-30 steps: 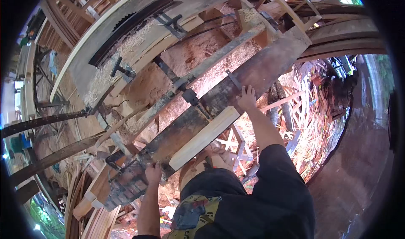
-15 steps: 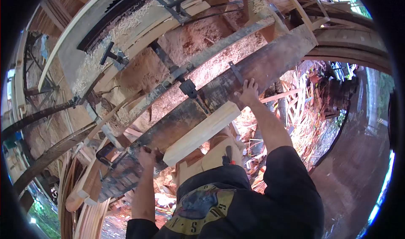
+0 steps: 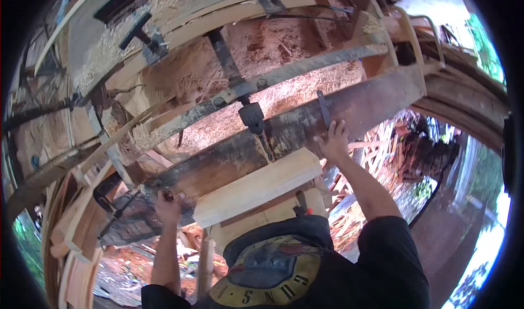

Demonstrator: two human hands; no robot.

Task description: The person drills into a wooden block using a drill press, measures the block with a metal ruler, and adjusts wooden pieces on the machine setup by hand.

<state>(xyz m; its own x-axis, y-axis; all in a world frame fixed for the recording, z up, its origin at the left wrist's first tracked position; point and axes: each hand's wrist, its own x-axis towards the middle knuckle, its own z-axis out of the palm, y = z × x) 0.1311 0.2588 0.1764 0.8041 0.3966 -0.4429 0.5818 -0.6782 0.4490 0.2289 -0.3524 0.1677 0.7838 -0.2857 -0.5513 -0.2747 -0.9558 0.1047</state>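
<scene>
A pale squared wooden block (image 3: 259, 188) lies along the near edge of the dark plank table (image 3: 218, 167), in front of my body. A drill-like chuck with a bit (image 3: 252, 118) points at the block's far side. My right hand (image 3: 333, 141) rests on the table just past the block's right end, fingers apart, near a flat metal bar (image 3: 323, 110). My left hand (image 3: 167, 206) is closed around a small dark knob (image 3: 168, 196) at the table's left part, left of the block.
Beyond the table runs a long metal rail (image 3: 191, 115) over heaped sawdust. A T-handled clamp (image 3: 143, 39) stands at upper left. Curved boards (image 3: 464, 101) are stacked at right, long wooden strips (image 3: 79, 276) at lower left. Scrap wood litters the ground.
The view has shifted and turned, so the table looks closer and more level. My hands stay near the same places on it, and the block still lies between them.
</scene>
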